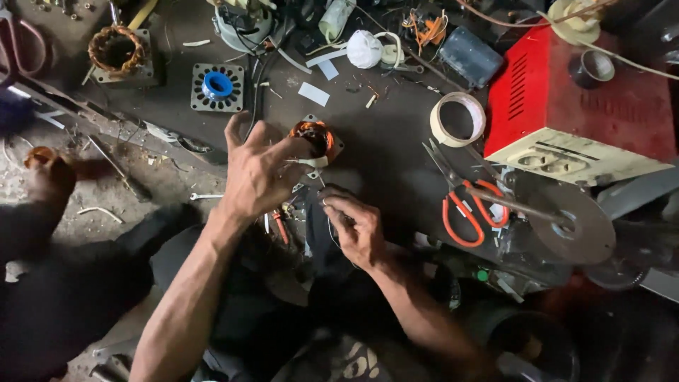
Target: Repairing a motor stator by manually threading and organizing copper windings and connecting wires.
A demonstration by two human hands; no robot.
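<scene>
My left hand point(258, 173) reaches forward over a small motor stator point(316, 138) wound with copper wire, its fingers pinching a pale strip at the stator's near side. My right hand point(357, 230) sits just below it, fingers curled and pinching a thin wire or thread that runs up toward the stator. The stator rests on a dark, dirty work surface, partly hidden by my left fingers.
Orange-handled scissors point(463, 209) lie right of my hands beside a metal disc point(569, 223). A tape roll point(458, 119) and a red metal box point(566, 99) are at the right. Another stator point(117, 51) and a laminated core with a blue centre point(217, 86) lie at the back left.
</scene>
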